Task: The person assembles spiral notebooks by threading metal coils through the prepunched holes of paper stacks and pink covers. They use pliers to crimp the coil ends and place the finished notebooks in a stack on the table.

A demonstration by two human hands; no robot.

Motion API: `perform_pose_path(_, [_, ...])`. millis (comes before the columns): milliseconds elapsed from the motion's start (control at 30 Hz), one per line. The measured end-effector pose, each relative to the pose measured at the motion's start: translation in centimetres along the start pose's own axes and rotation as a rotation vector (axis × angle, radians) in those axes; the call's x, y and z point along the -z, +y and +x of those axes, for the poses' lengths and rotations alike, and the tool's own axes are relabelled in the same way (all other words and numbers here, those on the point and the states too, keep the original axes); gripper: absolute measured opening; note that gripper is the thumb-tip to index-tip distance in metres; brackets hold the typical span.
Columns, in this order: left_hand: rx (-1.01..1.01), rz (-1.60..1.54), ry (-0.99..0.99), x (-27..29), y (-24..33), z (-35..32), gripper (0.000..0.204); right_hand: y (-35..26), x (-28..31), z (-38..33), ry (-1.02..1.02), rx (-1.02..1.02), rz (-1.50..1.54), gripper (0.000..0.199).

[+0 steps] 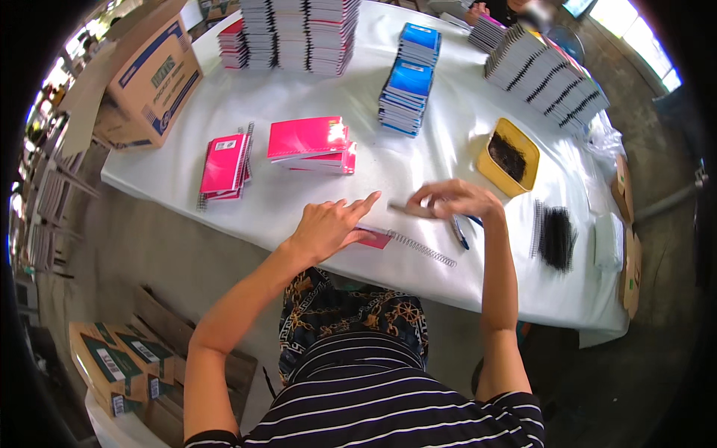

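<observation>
- Pink notebook (377, 242): lies on the bench (448, 153) close to its near edge, beneath the thumb of the left hand (323, 228). Mostly covered by that hand; its own long axis cannot be confirmed.
- Wire coil (423, 249): governing relation. One end meets the notebook's right side, just right of the left thumb; the free end points right and toward the body. Long axis slants away from the left fingers (366, 201). Whether any loops pass through the notebook cannot be determined.
- Nearer hand: the left at the notebook end; the right hand (459, 200) at the free end, on the coil's far side, apparently apart from it.
- Left fingers: spread, index reaching right, thumb laid on the notebook; no pinch noted.
- Right fingers (441, 191): curled and blurred. A greyish strip (409, 211) shows at them, pointing left; its kind, and whether it is pinched, cannot be told.
- Blue-handled tool (464, 242): just beside the right fingers, to their right and bodyward; kind unverified.
- Yellow tub (499, 178): beyond and right of the right fingers, dark contents inside.
- Black coils (556, 237): heaped farther right of the right fingers.
- Pink notebook stack (306, 137): beyond the left fingers, leftward, well apart.
</observation>
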State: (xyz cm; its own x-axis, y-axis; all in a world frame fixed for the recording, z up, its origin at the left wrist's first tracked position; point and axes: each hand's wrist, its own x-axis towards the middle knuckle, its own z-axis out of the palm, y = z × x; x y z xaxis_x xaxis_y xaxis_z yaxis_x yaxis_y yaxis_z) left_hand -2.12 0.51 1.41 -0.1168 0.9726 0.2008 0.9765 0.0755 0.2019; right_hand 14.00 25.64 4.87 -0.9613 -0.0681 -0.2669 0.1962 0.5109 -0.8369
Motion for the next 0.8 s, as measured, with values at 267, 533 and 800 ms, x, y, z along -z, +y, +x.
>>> perform_pose_path(267, [-0.011, -0.018, -0.099, 0.0, -0.7, 0.6, 0.065, 0.6, -2.0, -0.1, -0.160, 0.201, 0.286, 0.066])
perform_pose_path(533, [-0.115, 0.003, -0.014, -0.8, -1.0, -0.3, 0.059, -0.8, -3.7, 1.4, -0.152, 0.065, 0.178, 0.076])
perform_pose_path(800, [-0.054, 0.090, -0.073, 0.5, -1.9, -1.3, 0.059, -3.2, -4.1, 2.7, -0.115, 0.005, 0.003, 0.055])
